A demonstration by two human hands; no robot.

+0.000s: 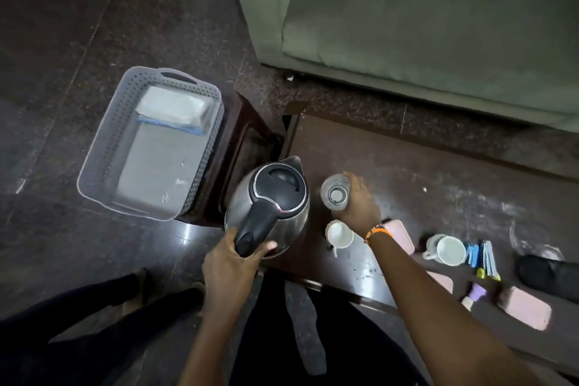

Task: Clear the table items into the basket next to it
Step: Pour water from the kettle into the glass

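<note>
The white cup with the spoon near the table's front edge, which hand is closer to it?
Right. The right hand grips a clear glass just beyond the white cup; the left hand holds the steel kettle.

No text, label, brand, number or sign can be read anywhere in this view. The steel electric kettle with the black lid and handle (269, 200) shows no legible marking, the grey perforated plastic basket (150, 144) carries none on its walls, and the bundle of blue and yellow packets (482, 257) on the dark wooden desk (438, 182) is too blurred for any print to be made out.
</note>
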